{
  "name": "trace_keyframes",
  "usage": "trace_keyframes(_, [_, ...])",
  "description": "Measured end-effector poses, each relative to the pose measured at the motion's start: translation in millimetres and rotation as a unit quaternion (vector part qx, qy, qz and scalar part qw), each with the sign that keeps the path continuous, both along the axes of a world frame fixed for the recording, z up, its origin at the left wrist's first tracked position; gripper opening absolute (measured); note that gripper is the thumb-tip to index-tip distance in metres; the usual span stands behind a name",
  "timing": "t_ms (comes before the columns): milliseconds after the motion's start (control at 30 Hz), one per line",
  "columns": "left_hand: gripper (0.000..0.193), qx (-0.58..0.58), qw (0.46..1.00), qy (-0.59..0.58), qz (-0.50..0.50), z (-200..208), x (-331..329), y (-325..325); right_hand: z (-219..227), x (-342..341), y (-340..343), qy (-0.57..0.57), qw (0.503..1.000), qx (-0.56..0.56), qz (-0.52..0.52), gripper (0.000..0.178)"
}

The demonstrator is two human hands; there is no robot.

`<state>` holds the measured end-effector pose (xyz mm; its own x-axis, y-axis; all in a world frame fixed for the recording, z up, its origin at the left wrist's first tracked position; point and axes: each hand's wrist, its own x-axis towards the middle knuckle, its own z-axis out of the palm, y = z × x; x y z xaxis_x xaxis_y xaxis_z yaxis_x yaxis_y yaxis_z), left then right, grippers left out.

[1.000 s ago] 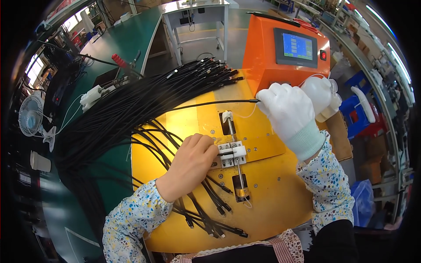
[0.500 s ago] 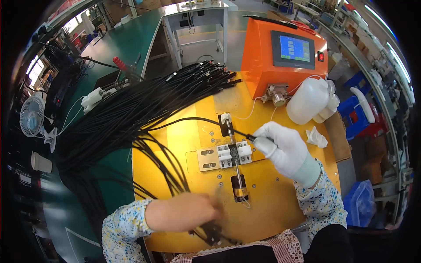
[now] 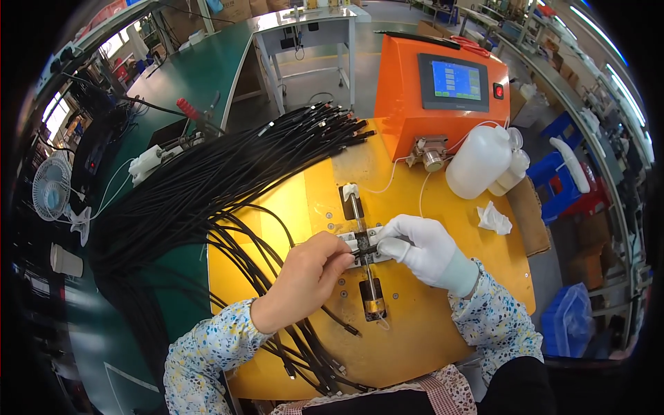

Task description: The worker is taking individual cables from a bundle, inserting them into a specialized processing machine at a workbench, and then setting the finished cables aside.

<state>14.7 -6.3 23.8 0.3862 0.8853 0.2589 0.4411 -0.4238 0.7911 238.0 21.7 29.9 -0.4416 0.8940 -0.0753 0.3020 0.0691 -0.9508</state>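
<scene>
Bare and pinched closed, my left hand [image 3: 304,277] grips a black cable [image 3: 278,216] that loops in from the bundle at the left. On the same cable's end closes my right hand [image 3: 423,252], in a white glove. Between them the cable lies across the small white clamp fixture [image 3: 349,238], partly hidden by my fingers. A slim metal rod [image 3: 372,280] runs through the fixture, from a white-tipped end at the back to a brass-coloured end [image 3: 373,306] at the front.
A thick bundle of black cables [image 3: 228,162] covers the left side; more cable ends [image 3: 315,356] lie at the front. An orange machine with a screen [image 3: 394,111], a white bottle [image 3: 477,162] and a crumpled tissue [image 3: 494,218] are at the right of the yellow board [image 3: 443,325].
My right hand has come down and left with the cable end to the fixture. My left hand has moved up from the front cables and taken hold of the cable there.
</scene>
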Motion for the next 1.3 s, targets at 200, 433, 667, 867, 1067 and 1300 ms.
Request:
trace_keyframes(200, [0.007,-0.013,1.000,0.020,-0.007,-1,3,-2,-4,-4,-4,-0.034,0.994,0.100,0.015,0.012])
trace_keyframes(433, [0.011,0.009,0.998,0.055,0.015,-12,4,4,-14,-9,3,-0.051,0.989,0.141,0.014,0.009])
trace_keyframes(667, [0.035,0.282,0.914,0.292,-0.002,-22,-4,1,-21,-4,28,-0.126,0.916,0.377,0.058,0.008])
trace_keyframes(867, [0.040,0.289,0.906,0.307,0.002,-26,-5,1,0,-53,114,-0.349,0.802,0.484,0.026,0.014])
trace_keyframes(1067, [0.040,0.289,0.913,0.287,-0.001,-21,-1,0,-2,-105,178,-0.486,0.787,0.375,0.061,0.025])
trace_keyframes(1300, [0.039,0.288,0.907,0.308,0.000,-22,-3,-1,3,-114,187,-0.545,0.698,0.442,0.145,0.021])
